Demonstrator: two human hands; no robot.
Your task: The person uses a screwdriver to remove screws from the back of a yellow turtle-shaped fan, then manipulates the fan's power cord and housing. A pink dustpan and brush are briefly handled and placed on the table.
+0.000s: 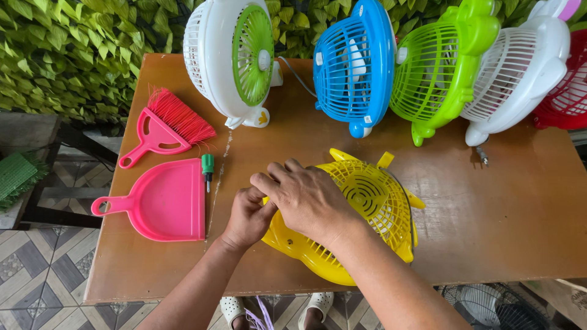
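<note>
A yellow plastic fan (373,208) lies grille-up on the brown wooden table (489,208). My right hand (302,195) is laid over the fan's left side, fingers curled down toward its edge. My left hand (247,217) is tucked under the right one, closed at the fan's left rim; what it grips there is hidden. A short green-handled screwdriver (208,170) lies just left of my hands.
A pink dustpan (162,201) and a pink hand brush (165,125) lie at the left. Along the back stand a white-green fan (235,58), a blue fan (354,64), a green fan (440,67), a white fan (520,73) and a red fan (568,91). Leafy wall behind.
</note>
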